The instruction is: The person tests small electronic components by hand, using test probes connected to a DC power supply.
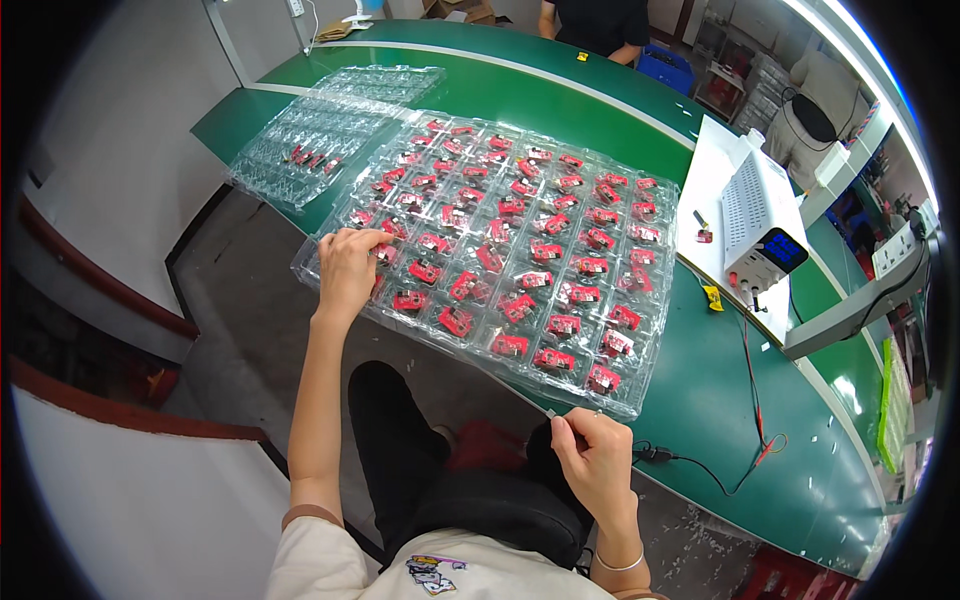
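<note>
A clear plastic tray (478,335) with rows of pockets lies across the green table, and most pockets hold small red circuit boards (517,307). At the tray's near left edge is my left hand (348,268), fingers curled over the pockets and tips close together beside a red board. Whether they grip that board is hidden. My right hand (597,452) is closed just off the tray's near right corner, in front of the table edge. Between its thumb and finger a small pale scrap (551,413) sticks out.
Another clear tray (330,120) with a few red pieces lies far left. To the right, a white power supply (755,215) stands on a white board (697,185). Red-clipped test leads (762,440) and pale scraps lie on the green table (690,400). A person (605,25) sits opposite.
</note>
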`<state>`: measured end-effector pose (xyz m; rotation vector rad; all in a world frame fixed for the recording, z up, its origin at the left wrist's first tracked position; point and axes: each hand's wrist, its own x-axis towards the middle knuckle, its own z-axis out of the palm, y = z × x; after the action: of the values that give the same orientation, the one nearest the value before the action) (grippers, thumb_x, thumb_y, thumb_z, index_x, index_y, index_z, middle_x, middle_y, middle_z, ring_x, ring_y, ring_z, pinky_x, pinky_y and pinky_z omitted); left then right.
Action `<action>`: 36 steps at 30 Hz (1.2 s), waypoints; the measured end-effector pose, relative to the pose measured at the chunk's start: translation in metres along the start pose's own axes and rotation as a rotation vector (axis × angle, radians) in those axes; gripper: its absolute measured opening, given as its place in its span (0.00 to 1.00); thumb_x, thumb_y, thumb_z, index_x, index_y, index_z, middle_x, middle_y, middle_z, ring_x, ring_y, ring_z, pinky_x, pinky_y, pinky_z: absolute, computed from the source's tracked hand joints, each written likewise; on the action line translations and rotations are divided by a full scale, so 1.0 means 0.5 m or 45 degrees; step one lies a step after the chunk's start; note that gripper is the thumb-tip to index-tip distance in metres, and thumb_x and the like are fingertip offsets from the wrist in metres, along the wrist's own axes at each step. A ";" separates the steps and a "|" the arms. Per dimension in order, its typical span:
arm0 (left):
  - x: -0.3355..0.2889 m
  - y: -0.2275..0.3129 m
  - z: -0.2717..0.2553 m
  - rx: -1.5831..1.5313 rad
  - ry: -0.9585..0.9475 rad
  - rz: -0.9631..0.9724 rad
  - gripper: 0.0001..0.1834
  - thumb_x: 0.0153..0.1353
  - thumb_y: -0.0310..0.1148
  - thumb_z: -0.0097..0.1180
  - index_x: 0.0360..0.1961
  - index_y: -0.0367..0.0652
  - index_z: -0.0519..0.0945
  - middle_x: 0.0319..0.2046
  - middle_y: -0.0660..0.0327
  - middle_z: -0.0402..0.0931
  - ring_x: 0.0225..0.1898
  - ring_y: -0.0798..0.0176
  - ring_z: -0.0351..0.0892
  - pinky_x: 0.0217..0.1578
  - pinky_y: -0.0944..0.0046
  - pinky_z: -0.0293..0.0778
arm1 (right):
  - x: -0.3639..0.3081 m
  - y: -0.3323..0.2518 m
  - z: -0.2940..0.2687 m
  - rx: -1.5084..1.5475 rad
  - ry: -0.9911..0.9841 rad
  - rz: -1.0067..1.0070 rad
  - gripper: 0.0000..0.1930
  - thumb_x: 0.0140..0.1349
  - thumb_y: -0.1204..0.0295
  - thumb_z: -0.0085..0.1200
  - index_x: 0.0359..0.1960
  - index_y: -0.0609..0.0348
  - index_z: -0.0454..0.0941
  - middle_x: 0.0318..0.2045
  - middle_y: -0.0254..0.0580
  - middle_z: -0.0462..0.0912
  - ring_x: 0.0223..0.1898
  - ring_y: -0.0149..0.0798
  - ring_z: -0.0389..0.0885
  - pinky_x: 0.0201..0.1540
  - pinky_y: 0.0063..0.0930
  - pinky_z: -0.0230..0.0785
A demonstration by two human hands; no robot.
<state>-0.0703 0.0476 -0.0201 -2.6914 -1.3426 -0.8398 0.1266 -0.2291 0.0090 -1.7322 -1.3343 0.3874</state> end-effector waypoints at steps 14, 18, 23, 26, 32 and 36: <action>-0.038 -0.030 -0.075 -0.288 -0.411 -0.104 0.05 0.53 0.27 0.55 0.32 0.41 0.80 0.34 0.58 0.77 0.37 0.58 0.74 0.41 0.61 0.65 | 0.011 -0.004 0.020 -0.003 -0.060 -0.060 0.06 0.53 0.74 0.54 0.21 0.60 0.73 0.13 0.40 0.70 0.16 0.41 0.68 0.21 0.32 0.59; -0.065 -0.018 -0.065 -0.373 -0.192 -0.167 0.05 0.53 0.24 0.53 0.31 0.38 0.79 0.29 0.56 0.77 0.30 0.56 0.76 0.34 0.62 0.69 | 0.012 -0.011 0.027 0.025 -0.070 -0.062 0.06 0.54 0.74 0.54 0.21 0.60 0.74 0.13 0.40 0.70 0.16 0.41 0.68 0.21 0.31 0.60; -0.095 0.055 -0.045 -0.810 0.188 -0.458 0.05 0.57 0.25 0.52 0.33 0.35 0.78 0.28 0.58 0.78 0.28 0.62 0.77 0.31 0.67 0.71 | 0.016 -0.017 0.044 0.154 -0.087 -0.077 0.05 0.54 0.74 0.53 0.22 0.60 0.74 0.14 0.39 0.71 0.16 0.41 0.69 0.22 0.30 0.61; -0.143 0.174 -0.027 -2.002 0.103 -0.679 0.06 0.61 0.24 0.48 0.36 0.34 0.76 0.31 0.58 0.78 0.30 0.66 0.78 0.31 0.69 0.74 | 0.022 -0.020 0.063 0.251 -0.062 -0.085 0.05 0.54 0.74 0.53 0.22 0.60 0.73 0.15 0.39 0.71 0.17 0.41 0.70 0.22 0.31 0.61; -0.215 0.320 -0.017 -2.611 -0.232 -0.877 0.08 0.61 0.23 0.48 0.40 0.35 0.74 0.34 0.55 0.77 0.33 0.63 0.79 0.34 0.68 0.77 | 0.021 -0.020 0.059 0.116 0.162 -0.209 0.05 0.54 0.74 0.54 0.23 0.59 0.72 0.15 0.38 0.67 0.17 0.39 0.66 0.20 0.32 0.56; -0.217 0.347 -0.021 -2.581 -0.218 -0.967 0.08 0.60 0.25 0.50 0.40 0.34 0.74 0.35 0.56 0.77 0.35 0.66 0.79 0.37 0.67 0.77 | 0.017 -0.019 0.045 0.056 0.168 -0.221 0.05 0.53 0.74 0.55 0.23 0.59 0.72 0.14 0.38 0.67 0.16 0.39 0.65 0.20 0.32 0.56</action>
<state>0.0015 -0.1441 -0.0249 -2.6169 -2.1786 -3.7511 0.1083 -0.2108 0.0061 -1.5640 -1.3571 0.1992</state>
